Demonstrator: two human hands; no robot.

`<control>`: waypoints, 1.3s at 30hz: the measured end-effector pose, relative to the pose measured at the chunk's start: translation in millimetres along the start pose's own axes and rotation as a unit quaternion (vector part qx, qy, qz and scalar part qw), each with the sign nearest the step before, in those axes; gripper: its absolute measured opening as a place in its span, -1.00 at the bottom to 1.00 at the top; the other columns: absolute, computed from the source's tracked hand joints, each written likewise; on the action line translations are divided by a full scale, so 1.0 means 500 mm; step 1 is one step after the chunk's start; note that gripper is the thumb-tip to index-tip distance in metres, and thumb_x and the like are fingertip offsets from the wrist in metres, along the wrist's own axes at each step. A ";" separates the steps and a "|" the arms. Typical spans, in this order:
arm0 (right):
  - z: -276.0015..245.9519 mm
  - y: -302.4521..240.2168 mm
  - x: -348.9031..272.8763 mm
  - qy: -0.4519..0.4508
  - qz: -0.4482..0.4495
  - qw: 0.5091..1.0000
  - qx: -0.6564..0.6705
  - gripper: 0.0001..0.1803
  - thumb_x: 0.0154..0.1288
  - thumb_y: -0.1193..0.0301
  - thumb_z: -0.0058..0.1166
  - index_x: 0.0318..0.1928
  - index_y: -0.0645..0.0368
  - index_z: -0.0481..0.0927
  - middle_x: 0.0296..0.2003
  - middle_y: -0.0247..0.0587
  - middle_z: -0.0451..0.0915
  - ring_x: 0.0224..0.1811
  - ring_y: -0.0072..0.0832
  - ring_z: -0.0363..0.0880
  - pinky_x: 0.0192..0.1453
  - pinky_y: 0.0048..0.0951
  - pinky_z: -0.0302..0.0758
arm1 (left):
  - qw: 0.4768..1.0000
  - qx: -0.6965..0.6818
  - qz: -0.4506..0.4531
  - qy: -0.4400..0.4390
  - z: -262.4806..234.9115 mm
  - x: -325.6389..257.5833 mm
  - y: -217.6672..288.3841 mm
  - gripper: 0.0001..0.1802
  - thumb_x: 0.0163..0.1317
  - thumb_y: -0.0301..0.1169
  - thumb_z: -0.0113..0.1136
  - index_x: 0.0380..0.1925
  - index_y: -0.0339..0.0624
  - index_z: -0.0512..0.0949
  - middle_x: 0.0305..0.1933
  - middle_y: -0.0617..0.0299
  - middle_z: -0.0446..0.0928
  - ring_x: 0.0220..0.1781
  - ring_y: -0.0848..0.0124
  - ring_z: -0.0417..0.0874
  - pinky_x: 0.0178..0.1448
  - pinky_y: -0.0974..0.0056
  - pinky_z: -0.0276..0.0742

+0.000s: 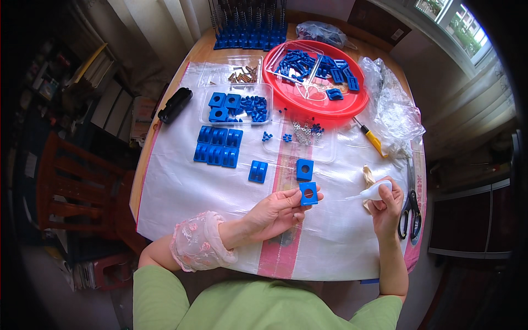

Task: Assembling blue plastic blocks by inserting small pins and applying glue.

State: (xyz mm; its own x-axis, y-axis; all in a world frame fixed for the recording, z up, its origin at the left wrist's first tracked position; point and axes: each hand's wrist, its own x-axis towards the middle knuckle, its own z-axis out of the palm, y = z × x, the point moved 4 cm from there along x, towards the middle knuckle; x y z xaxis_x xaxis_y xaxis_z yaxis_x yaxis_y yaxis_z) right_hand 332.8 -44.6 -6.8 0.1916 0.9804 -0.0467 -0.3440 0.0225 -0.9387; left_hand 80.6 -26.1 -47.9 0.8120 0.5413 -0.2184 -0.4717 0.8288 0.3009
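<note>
Blue square block (308, 193) with a round hole through its middle, held over the white sheet (181, 192) that covers the table. Left hand (278, 210) grips it: thumb on the top edge, fingers pinched closed on the lower side, hole facing up. A lace cuff (198, 245) sits on that forearm, above a green sleeve.

Right hand (386, 206) is off to the right, well apart from the block, fingers wrapped shut around a small white squeeze bottle (374, 192) whose thin tip points left toward the block. A crumpled tan scrap (367, 177) lies just behind the bottle. Black-handled scissors (410, 212) lie just beside this hand, at the sheet's right edge.

Just beyond the held block, a second blue holed block (304, 169) rests on the sheet, and left of it a grooved blue piece (257, 171). Farther left, a cluster of similar grooved blue pieces (218, 146) in two rows.

Middle distance: a clear flat tray (324, 154) with small metal washers and a few blue bits; a yellow-handled screwdriver (372, 138); crumpled clear plastic bags (393, 107) to the right.

Farther: a clear box (204, 104) of blue blocks and pegs, a clear box of brass screws (245, 74), a black case (175, 104) at the table's left edge.

Far end: a red round tray (352, 104) with blue parts, and behind it a row of blue bases with springs (250, 27).
</note>
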 end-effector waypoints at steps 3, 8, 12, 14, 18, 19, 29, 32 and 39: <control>-0.001 0.000 0.000 -0.001 0.000 1.000 -0.002 -0.83 0.29 0.37 0.16 -0.35 0.20 0.51 -0.64 -0.52 0.38 -0.71 -0.87 0.06 -0.67 -0.71 -0.03 | 1.000 0.001 0.001 -0.003 0.000 0.000 0.000 -0.52 0.48 -0.31 0.00 0.32 -0.24 0.31 0.26 0.17 0.46 0.06 0.60 0.44 -0.11 0.51 0.37; 0.001 0.000 -0.001 0.007 0.000 1.000 -0.005 -0.83 0.29 0.36 0.16 -0.35 0.19 0.51 -0.66 -0.54 0.35 -0.72 -0.88 0.05 -0.67 -0.71 -0.03 | 1.000 -0.006 0.002 0.006 0.005 0.000 0.002 -0.48 0.46 -0.33 0.03 0.34 -0.30 0.26 0.24 0.15 0.47 0.01 0.59 0.45 -0.12 0.49 0.39; 0.001 0.000 0.000 0.003 0.001 1.000 -0.004 -0.83 0.30 0.36 0.16 -0.35 0.19 0.51 -0.66 -0.55 0.34 -0.72 -0.88 0.05 -0.68 -0.71 -0.03 | 1.000 -0.006 0.004 0.002 0.006 -0.001 0.002 -0.48 0.46 -0.32 0.04 0.34 -0.30 0.26 0.24 0.15 0.47 0.03 0.59 0.45 -0.12 0.49 0.39; 0.000 0.001 0.000 0.002 0.001 1.000 -0.002 -0.83 0.30 0.36 0.16 -0.36 0.19 0.51 -0.66 -0.55 0.34 -0.72 -0.88 0.05 -0.68 -0.71 -0.04 | 1.000 -0.007 0.003 0.000 0.004 0.000 0.002 -0.48 0.46 -0.32 0.04 0.34 -0.30 0.26 0.24 0.15 0.47 0.04 0.59 0.46 -0.11 0.49 0.39; -0.001 0.002 0.000 0.001 -0.002 1.000 0.000 -0.83 0.30 0.37 0.15 -0.36 0.18 0.51 -0.67 -0.56 0.33 -0.72 -0.88 0.05 -0.68 -0.70 -0.05 | 1.000 -0.008 0.001 0.002 0.004 -0.001 0.001 -0.47 0.46 -0.32 0.04 0.34 -0.30 0.25 0.24 0.15 0.47 0.04 0.58 0.45 -0.11 0.49 0.39; -0.002 0.002 0.000 0.001 -0.002 1.000 0.001 -0.83 0.30 0.37 0.15 -0.37 0.18 0.51 -0.67 -0.56 0.32 -0.72 -0.88 0.05 -0.68 -0.70 -0.05 | 1.000 -0.008 0.001 0.004 0.004 -0.001 0.001 -0.47 0.46 -0.32 0.04 0.34 -0.30 0.25 0.24 0.15 0.47 0.04 0.58 0.45 -0.11 0.49 0.39; 0.000 0.001 -0.001 0.002 -0.001 1.000 -0.002 -0.84 0.29 0.38 0.15 -0.35 0.19 0.51 -0.67 -0.56 0.32 -0.71 -0.88 0.05 -0.67 -0.70 -0.05 | 1.000 -0.005 0.000 0.004 0.004 -0.001 0.001 -0.46 0.46 -0.32 0.04 0.35 -0.31 0.24 0.25 0.15 0.46 0.04 0.56 0.45 -0.11 0.48 0.39; 0.000 0.001 0.000 0.005 0.001 1.000 -0.002 -0.84 0.29 0.38 0.15 -0.35 0.19 0.52 -0.67 -0.57 0.31 -0.72 -0.88 0.05 -0.67 -0.71 -0.04 | 1.000 -0.004 0.000 0.002 0.004 -0.001 0.001 -0.46 0.46 -0.32 0.04 0.35 -0.32 0.24 0.25 0.15 0.46 0.05 0.57 0.45 -0.11 0.48 0.40; 0.001 0.001 0.000 0.003 -0.001 1.000 0.000 -0.84 0.29 0.38 0.15 -0.35 0.18 0.51 -0.68 -0.58 0.29 -0.72 -0.88 0.05 -0.68 -0.71 -0.02 | 1.000 -0.004 0.001 0.004 0.006 -0.001 0.001 -0.46 0.46 -0.32 0.03 0.35 -0.31 0.24 0.25 0.15 0.46 0.03 0.57 0.44 -0.10 0.48 0.40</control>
State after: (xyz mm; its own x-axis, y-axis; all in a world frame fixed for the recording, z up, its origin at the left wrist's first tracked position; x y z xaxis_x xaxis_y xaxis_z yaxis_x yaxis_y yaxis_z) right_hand 332.3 -44.5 -7.1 0.1975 0.9792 -0.0471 -0.3430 0.0240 -0.9390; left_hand 80.7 -26.3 -44.9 0.8083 0.5444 -0.2243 -0.4763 0.8285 0.2946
